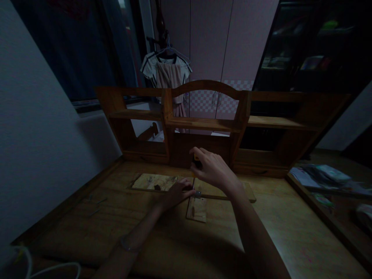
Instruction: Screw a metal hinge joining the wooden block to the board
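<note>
My right hand is wrapped round the black and yellow handle of a screwdriver, held upright. Its thin shaft points down toward a small shiny metal piece. My left hand pinches at the metal piece with thumb and forefinger and rests on the boards. Under the hands lies a long wooden board. A short wooden piece extends from it toward me. To the left is a rough, stained board with a dark mark. Whether the tip touches a screw is too dark to see.
Several screws or nails lie on the wooden desktop at left. A wooden shelf unit stands along the far edge. White cable loops at lower left; papers and bags sit beyond the right edge.
</note>
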Action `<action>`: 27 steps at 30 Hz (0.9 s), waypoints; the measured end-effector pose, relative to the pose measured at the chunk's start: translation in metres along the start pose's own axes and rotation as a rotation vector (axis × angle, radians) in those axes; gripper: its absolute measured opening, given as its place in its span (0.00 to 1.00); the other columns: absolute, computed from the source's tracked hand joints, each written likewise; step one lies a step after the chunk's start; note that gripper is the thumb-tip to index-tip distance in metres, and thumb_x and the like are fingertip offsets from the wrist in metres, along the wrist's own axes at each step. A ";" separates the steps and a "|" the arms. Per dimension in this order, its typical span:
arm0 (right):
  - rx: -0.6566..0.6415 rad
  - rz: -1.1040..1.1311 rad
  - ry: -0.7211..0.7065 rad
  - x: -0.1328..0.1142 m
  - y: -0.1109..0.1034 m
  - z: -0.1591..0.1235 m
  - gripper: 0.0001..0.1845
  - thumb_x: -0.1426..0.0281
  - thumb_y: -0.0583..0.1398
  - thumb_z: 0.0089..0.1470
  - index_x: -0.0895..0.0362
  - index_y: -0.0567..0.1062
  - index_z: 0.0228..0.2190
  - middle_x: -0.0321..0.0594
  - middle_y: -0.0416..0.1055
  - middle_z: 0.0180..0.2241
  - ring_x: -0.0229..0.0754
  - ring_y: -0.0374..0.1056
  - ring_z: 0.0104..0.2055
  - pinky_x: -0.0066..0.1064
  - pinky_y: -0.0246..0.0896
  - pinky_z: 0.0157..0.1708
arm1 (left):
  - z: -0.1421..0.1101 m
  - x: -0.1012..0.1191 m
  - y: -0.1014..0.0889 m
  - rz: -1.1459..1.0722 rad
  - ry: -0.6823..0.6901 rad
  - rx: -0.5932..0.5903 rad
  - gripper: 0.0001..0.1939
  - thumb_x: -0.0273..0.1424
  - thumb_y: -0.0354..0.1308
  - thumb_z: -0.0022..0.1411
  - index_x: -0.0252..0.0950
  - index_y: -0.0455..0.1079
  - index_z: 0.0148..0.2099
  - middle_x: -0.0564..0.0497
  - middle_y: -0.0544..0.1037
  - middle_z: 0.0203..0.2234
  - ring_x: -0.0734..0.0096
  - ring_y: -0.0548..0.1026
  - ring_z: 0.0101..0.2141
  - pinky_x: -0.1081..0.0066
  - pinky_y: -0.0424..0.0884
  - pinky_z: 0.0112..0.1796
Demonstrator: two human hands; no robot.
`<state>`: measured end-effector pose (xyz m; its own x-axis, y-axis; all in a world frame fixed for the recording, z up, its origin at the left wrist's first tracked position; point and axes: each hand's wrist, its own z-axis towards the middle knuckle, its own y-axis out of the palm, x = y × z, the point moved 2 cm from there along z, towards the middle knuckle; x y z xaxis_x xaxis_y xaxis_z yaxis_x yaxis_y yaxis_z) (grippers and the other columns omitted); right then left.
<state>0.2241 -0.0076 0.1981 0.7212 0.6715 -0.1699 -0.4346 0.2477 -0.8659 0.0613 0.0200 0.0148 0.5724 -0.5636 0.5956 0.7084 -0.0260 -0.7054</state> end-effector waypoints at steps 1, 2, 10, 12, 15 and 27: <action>0.001 0.000 0.002 0.000 0.000 0.000 0.16 0.67 0.55 0.58 0.52 0.65 0.49 0.40 0.71 0.42 0.43 0.70 0.39 0.31 0.54 0.36 | 0.000 0.000 0.000 0.002 -0.002 -0.002 0.12 0.38 0.60 0.62 0.35 0.70 0.32 0.51 0.74 0.33 0.69 0.71 0.35 0.71 0.65 0.38; 0.002 0.000 0.002 0.000 0.000 0.000 0.16 0.67 0.54 0.58 0.52 0.65 0.48 0.40 0.71 0.42 0.43 0.70 0.39 0.31 0.54 0.36 | 0.000 0.001 -0.001 0.002 -0.003 -0.003 0.12 0.38 0.60 0.62 0.35 0.71 0.33 0.51 0.73 0.33 0.69 0.71 0.35 0.71 0.65 0.38; 0.010 0.001 -0.002 -0.001 0.000 0.000 0.15 0.68 0.54 0.58 0.52 0.66 0.48 0.40 0.71 0.41 0.43 0.70 0.39 0.31 0.54 0.36 | 0.001 0.000 0.001 -0.015 0.001 0.001 0.12 0.38 0.60 0.62 0.35 0.70 0.32 0.51 0.73 0.33 0.69 0.71 0.35 0.71 0.65 0.38; 0.010 0.008 -0.008 -0.001 0.000 0.000 0.15 0.68 0.54 0.58 0.53 0.66 0.48 0.41 0.71 0.41 0.42 0.70 0.39 0.31 0.53 0.36 | 0.001 -0.001 0.001 -0.020 -0.006 -0.005 0.12 0.38 0.60 0.62 0.35 0.70 0.32 0.51 0.73 0.33 0.70 0.71 0.34 0.71 0.65 0.37; 0.012 0.015 -0.012 -0.001 0.000 0.000 0.15 0.68 0.54 0.58 0.53 0.66 0.48 0.41 0.71 0.41 0.42 0.70 0.38 0.31 0.53 0.35 | 0.000 0.000 0.000 -0.029 -0.016 -0.009 0.12 0.38 0.60 0.62 0.35 0.70 0.32 0.51 0.73 0.32 0.70 0.71 0.33 0.71 0.65 0.36; 0.017 0.024 -0.021 0.001 -0.001 0.000 0.15 0.68 0.55 0.56 0.53 0.66 0.46 0.40 0.72 0.41 0.42 0.70 0.38 0.31 0.52 0.34 | -0.001 -0.002 0.001 -0.021 -0.008 -0.006 0.12 0.39 0.60 0.62 0.35 0.70 0.33 0.50 0.74 0.33 0.69 0.71 0.34 0.71 0.65 0.37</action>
<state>0.2252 -0.0068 0.1985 0.6987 0.6922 -0.1806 -0.4610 0.2425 -0.8536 0.0605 0.0203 0.0132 0.5608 -0.5563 0.6133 0.7175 -0.0431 -0.6952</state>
